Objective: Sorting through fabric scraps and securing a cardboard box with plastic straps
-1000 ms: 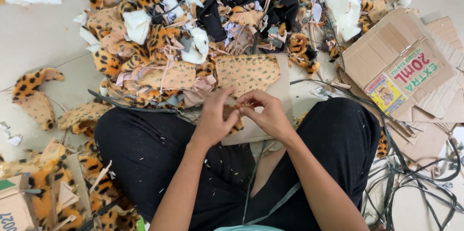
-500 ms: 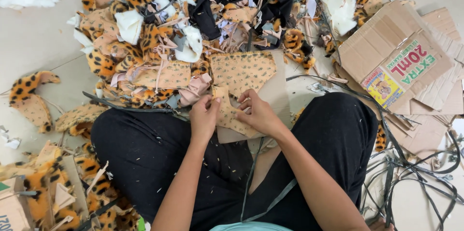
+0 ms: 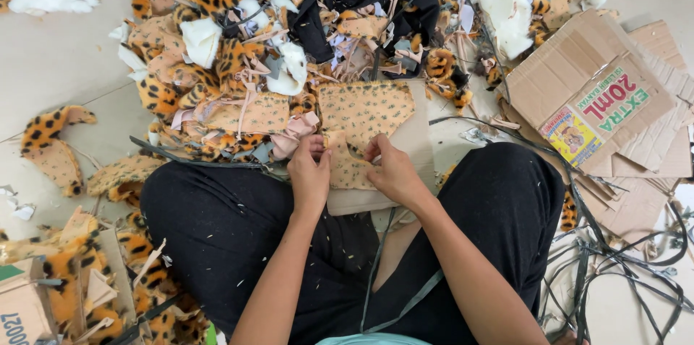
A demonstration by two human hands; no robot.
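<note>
I sit cross-legged on the floor in black trousers. A tan fabric piece with small dark spots (image 3: 365,117) lies flat on a beige board (image 3: 416,146) between my knees. My left hand (image 3: 309,175) pinches the piece's near left edge. My right hand (image 3: 394,171) grips its near edge on the right. Both hands hold the same cloth, close together.
A big heap of leopard-print plush scraps, white stuffing and black cloth (image 3: 289,34) fills the floor ahead. Flattened cardboard boxes (image 3: 607,99) lie to the right, tangled black straps (image 3: 614,265) at lower right, more plush pieces and a small box (image 3: 29,302) at lower left.
My hands have spread apart slightly and slid forward along the spotted cloth's near edge. The cloth lies flatter on the board than a second ago.
</note>
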